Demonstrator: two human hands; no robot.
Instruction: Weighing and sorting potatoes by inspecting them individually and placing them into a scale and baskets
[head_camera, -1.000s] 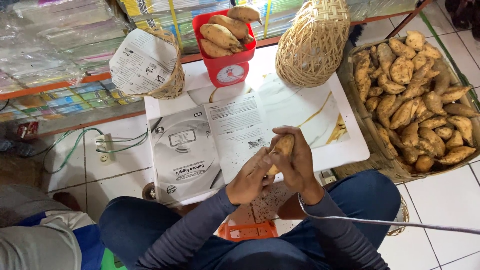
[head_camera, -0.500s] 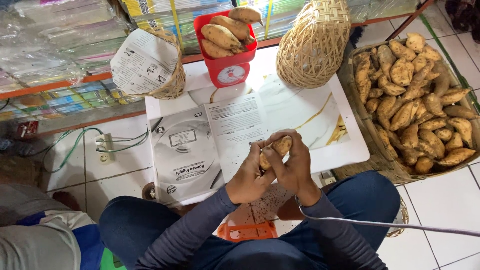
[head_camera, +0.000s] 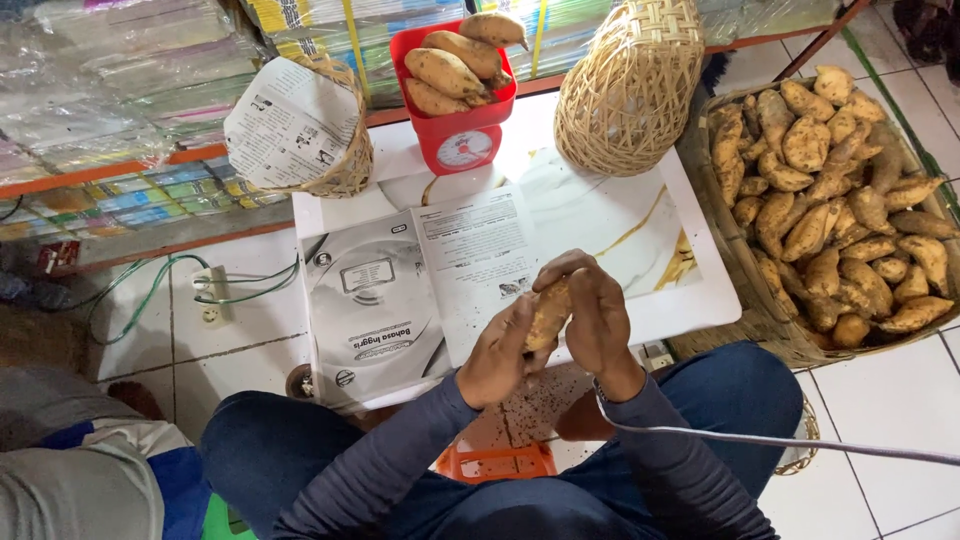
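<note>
Evidently both hands are closed on one sweet potato (head_camera: 549, 313) above the open paper sheets (head_camera: 420, 290) on the low white table (head_camera: 690, 300): the left hand (head_camera: 497, 352) cups its lower end, the right hand (head_camera: 592, 318) wraps the top. Rubbing it well likely means turning it over the paper (crumbs already dot the orange tray (head_camera: 500, 462) below) with a firm grip.

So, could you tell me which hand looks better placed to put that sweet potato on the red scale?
Probably the right hand: it wraps the sweet potato's upper end, nearer the scale. The left hand cups it from below, nearer the body.
</note>
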